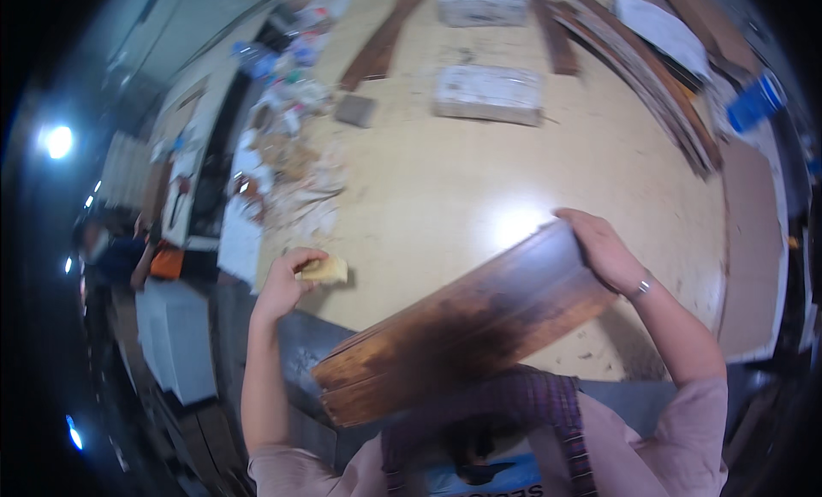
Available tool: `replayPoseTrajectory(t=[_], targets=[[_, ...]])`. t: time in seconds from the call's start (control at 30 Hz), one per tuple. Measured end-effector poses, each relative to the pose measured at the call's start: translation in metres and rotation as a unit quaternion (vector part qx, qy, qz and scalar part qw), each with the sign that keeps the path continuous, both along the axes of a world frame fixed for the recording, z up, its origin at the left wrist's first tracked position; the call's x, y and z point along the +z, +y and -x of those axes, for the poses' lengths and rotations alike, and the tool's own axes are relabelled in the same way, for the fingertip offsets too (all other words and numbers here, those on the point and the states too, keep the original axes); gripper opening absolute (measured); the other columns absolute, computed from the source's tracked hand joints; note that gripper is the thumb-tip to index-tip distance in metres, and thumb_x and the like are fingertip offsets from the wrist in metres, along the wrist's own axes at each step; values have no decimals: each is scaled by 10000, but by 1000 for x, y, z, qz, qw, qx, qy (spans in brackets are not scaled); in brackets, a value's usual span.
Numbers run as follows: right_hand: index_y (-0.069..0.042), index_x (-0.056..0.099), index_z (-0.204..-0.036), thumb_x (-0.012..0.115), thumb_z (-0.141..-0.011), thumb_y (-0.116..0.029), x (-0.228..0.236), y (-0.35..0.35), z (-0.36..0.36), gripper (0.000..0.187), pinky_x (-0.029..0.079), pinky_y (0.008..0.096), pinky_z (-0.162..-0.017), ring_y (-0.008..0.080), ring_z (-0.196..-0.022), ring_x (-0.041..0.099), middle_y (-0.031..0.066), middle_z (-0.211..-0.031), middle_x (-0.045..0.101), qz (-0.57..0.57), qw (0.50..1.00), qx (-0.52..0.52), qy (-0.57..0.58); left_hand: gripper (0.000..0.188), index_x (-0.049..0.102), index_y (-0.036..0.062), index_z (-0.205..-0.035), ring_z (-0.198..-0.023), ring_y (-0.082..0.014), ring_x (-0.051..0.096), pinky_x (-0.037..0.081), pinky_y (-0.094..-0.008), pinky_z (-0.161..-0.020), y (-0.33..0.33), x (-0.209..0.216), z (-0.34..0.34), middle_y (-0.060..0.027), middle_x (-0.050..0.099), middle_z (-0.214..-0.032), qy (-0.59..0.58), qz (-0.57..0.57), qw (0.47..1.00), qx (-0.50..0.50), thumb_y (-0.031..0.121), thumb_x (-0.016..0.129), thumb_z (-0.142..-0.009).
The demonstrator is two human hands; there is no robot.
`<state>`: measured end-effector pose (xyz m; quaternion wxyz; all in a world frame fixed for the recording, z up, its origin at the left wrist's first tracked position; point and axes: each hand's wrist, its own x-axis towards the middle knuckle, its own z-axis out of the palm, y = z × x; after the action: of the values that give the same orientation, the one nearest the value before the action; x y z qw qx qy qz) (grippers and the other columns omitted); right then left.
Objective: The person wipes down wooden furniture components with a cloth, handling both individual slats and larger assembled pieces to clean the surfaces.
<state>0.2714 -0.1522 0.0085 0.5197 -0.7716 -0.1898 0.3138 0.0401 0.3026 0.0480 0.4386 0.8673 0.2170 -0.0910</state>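
My right hand grips the far right end of a broad wooden board, brown with dark blotches and a glossy sheen. The board slants across the front of my body, its left end lower and nearer to me. Part of its near edge lies against or just above my checked apron; I cannot tell whether they touch. Pinched in my left hand is a small pale yellow sponge-like block, held over the table's near left corner, apart from the board.
Two whitish wrapped blocks stand on the pale table, between dark wooden strips. Long curved pieces lie at the right near a blue container. Crumpled cloths and papers fill the left edge. Another person is at far left.
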Motion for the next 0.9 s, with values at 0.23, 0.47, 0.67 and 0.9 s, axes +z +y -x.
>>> replayPoseTrajectory(t=[0.23,0.47,0.67,0.9], targets=[[45,600,-1273,406,-1041,-267,12,8,1,435,394,293,-1031,179,-1108,564,112,-1192,650,18,999,-1,32,491,675,-5,-1159,-986,-197,651,492,-294,-901,151,-66,82,-96,698,-1104,-81,-159,944,276,-71,732,-677],[-3,597,-1288,419,-1051,-375,0,-2,-7,476,461,295,-962,147,-1040,603,71,-1152,662,-10,977,-93,190,536,584,-31,-1318,-1124,-239,634,474,-325,-967,130,-89,78,-179,677,-1210,-64,-224,925,302,127,721,-825],[-9,610,-1246,415,-1047,-414,-47,-25,-8,491,520,280,-845,124,-954,619,47,-1093,662,32,936,-169,308,462,651,22,-1184,-1037,-178,626,458,-306,-950,-48,-63,141,-58,669,-1112,73,168,895,407,433,517,-1021],[5,631,-1169,459,-1040,-263,-78,-37,-12,344,547,271,-746,96,-886,622,8,-1043,665,-17,946,-79,315,553,610,72,-1228,-1084,-278,643,500,-425,-978,-103,-90,184,-132,659,-1192,-6,593,619,514,544,451,-986]])
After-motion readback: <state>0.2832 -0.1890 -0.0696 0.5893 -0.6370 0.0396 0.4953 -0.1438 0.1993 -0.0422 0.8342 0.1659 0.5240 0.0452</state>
